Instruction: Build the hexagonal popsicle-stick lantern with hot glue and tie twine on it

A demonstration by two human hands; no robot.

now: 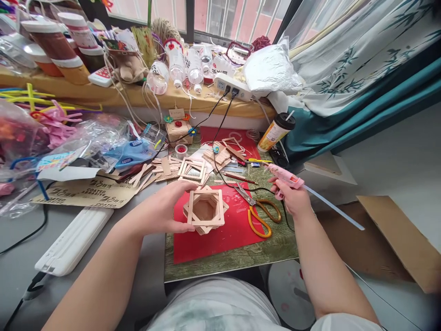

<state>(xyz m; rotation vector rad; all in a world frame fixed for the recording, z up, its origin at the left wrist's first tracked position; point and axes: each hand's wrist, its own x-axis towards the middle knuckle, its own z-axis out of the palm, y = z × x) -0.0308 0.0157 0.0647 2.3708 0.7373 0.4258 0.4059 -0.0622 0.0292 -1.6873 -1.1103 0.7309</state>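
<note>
My left hand [167, 208] grips the left side of a stacked craft-stick box [207, 224], thumb at its near corner and fingers at the far one. Squares of sticks, each turned against the one below, form its walls around a hollow centre. It is over a red sheet [203, 248]. In my right hand [292, 195] is a pink hot glue gun [285, 176], its nozzle pointing left and a long glue stick [334, 207] jutting out behind. Between the hands lie scissors [255, 201] with orange handles. Beyond the box, a loose square stick frame [192, 170] rests among sticks.
A drink cup [275, 132] stands at the back right, near a power strip [234, 87] on the ledge. Black cords cross the work area. Plastic bags and sandpaper [99, 191] crowd the left, beside a white lamp-like bar [74, 241]. A cardboard box [396, 239] is low at right.
</note>
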